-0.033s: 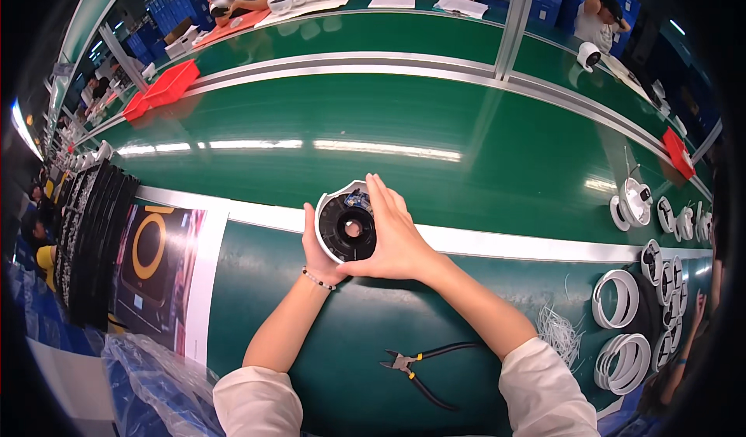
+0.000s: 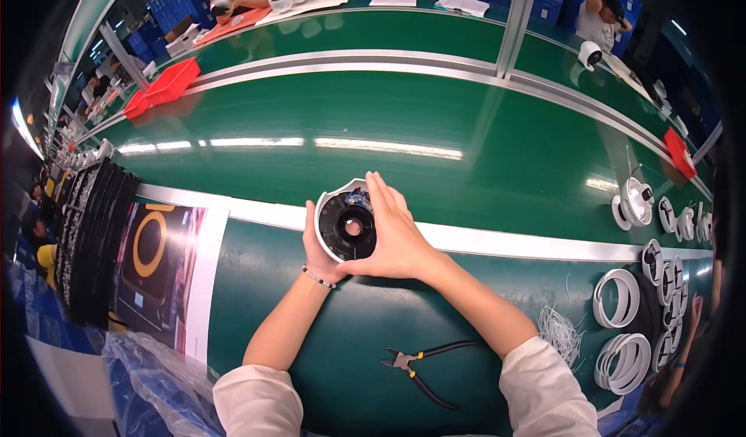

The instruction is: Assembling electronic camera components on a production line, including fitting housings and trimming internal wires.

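White round housing (image 2: 347, 226), black open face up toward me | my left hand (image 2: 317, 244) cups its 7 o'clock rim | my right hand (image 2: 398, 233) grips its 3 o'clock side | no long axis.

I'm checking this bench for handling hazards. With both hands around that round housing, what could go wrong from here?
1. The round white housing is held at the bench edge beside the green belt, gripped by the left hand and right hand; it might slip onto the belt.
2. The cutting pliers lie near the forearms and could be knocked.
3. The loose white offcuts might snag a sleeve.
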The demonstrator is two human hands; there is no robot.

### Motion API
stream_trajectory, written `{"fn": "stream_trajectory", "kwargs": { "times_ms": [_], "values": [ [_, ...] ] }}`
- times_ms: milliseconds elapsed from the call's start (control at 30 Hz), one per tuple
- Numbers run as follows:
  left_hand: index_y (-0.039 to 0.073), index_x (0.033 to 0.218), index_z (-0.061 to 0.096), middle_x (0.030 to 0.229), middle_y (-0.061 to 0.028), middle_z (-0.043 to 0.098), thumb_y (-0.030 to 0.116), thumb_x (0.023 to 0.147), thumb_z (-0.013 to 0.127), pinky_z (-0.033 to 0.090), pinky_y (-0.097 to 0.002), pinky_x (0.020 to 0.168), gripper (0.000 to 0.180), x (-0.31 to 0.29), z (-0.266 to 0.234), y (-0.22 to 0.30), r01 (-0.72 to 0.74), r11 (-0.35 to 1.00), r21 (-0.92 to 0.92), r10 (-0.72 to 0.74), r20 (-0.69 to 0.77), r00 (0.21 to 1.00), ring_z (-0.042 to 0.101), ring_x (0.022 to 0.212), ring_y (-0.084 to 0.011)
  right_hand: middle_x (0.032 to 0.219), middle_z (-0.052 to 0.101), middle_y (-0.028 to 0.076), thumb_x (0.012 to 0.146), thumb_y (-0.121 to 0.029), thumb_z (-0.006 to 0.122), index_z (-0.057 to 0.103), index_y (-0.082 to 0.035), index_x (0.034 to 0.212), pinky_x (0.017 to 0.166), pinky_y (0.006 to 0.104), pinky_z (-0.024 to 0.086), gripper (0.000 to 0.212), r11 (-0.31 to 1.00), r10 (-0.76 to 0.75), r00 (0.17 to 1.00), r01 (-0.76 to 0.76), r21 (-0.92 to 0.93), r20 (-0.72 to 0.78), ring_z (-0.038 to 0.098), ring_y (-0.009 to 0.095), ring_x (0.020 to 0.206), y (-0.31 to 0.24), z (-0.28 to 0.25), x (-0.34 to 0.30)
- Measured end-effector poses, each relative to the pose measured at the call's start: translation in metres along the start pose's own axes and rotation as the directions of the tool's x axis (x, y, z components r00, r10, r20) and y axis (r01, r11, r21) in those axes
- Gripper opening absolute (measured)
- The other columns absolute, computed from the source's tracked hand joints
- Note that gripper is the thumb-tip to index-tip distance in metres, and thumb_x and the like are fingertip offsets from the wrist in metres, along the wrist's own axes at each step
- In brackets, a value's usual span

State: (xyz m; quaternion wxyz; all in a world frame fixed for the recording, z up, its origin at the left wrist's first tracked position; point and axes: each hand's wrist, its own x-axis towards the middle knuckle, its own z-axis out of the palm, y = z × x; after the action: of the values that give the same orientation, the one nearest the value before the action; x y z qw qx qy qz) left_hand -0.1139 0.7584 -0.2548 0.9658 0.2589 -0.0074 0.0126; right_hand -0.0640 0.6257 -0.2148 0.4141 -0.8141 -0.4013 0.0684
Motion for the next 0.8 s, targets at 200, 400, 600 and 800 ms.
{"fn": "stream_trajectory", "kwargs": {
  "times_ms": [200,400,600,800],
  "values": [
    [0.005,0.121,0.044,0.116,-0.0123,0.052,0.051,0.089,0.028,0.04,-0.037,0.091,0.058,0.0,-0.007,-0.001,0.052,0.997,-0.053,-0.054,-0.039,0.998,0.051,0.105,-0.025,0.134,0.019,0.031,0.047,-0.043,0.08,0.007,0.008,0.132,0.101,0.0454,0.024,0.123,0.996,0.003,1.0,-0.002,-0.085,0.015,0.021,0.043,0.125,0.001,0.006,-0.002],
    [0.006,0.123,0.043,0.116,-0.0126,0.052,0.054,0.088,0.026,0.041,-0.0378,0.091,0.061,0.0,-0.004,-0.004,0.102,0.994,-0.036,-0.104,-0.051,0.993,0.052,0.104,-0.0259,0.134,0.018,0.031,0.047,-0.044,0.08,0.011,0.011,0.131,0.102,0.0441,0.025,0.121,0.991,0.063,0.997,-0.057,-0.125,0.039,0.021,0.042,0.125,0.0,0.002,-0.006],
    [0.007,0.124,0.041,0.118,-0.0113,0.049,0.065,0.083,0.019,0.042,-0.0395,0.091,0.074,-0.001,-0.01,-0.002,0.18,0.984,0.001,-0.179,-0.067,0.982,0.049,0.108,-0.0242,0.134,0.019,0.03,0.046,-0.042,0.08,0.012,0.011,0.131,0.102,0.0434,0.024,0.12,0.992,-0.036,0.992,0.05,-0.112,0.12,0.021,0.04,0.126,0.004,-0.007,-0.005],
    [0.006,0.123,0.041,0.118,-0.013,0.049,0.069,0.08,0.021,0.042,-0.0406,0.091,0.079,-0.001,-0.004,-0.008,0.18,0.984,0.01,-0.179,-0.059,0.982,0.049,0.107,-0.026,0.134,0.021,0.025,0.045,-0.043,0.08,0.012,0.008,0.131,0.101,0.0434,0.024,0.12,0.993,-0.105,0.979,0.112,-0.03,0.176,0.021,0.038,0.125,0.017,-0.016,-0.005]
  ]
}}
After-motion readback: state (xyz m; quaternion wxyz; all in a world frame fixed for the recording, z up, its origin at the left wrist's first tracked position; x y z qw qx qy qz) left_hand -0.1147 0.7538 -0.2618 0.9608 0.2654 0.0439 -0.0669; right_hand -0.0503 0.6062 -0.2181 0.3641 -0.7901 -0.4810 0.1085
